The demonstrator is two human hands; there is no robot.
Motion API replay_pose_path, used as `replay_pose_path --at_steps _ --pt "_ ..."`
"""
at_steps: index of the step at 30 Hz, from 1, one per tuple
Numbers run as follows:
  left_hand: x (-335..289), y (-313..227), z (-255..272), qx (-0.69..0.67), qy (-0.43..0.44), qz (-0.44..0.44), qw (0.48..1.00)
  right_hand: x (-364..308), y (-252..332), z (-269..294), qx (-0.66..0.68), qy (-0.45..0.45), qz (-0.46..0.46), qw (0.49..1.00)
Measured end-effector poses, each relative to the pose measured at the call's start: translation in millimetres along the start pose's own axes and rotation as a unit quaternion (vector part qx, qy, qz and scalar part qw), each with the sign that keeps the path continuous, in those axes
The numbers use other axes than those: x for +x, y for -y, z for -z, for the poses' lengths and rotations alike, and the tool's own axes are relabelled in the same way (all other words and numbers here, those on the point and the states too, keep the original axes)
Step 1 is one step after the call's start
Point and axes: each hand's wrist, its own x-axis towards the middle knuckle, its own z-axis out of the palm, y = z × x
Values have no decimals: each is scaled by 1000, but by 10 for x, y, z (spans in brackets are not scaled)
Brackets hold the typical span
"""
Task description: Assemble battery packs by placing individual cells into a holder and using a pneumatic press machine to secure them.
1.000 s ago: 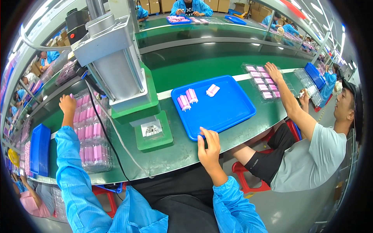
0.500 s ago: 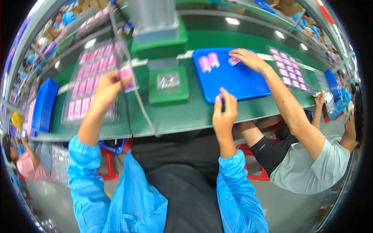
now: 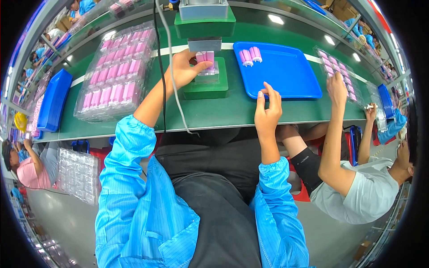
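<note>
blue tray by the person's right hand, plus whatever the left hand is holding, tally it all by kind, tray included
Pink ridged packs: 3 (2 in the tray, 1 in the left hand)
Shallow rectangular blue plastic tray: 1
Total: 4

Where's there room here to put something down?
Bare: most of the blue tray, right of its pink cylinder packs, and green tabletop between the press base and the front edge. Crowded: the base's top, where the left hand holds a pink pack; blister trays.
</note>
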Motion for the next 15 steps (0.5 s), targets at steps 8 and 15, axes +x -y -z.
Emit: replay_pose_path --at_steps 8,15 --pt "-110 -121 -38 77 -45 -48 995 243 312 -97 34 42 84 995" --pt "-151 64 83 84 -41 -153 984 687 599 -742 154 208 68 963"
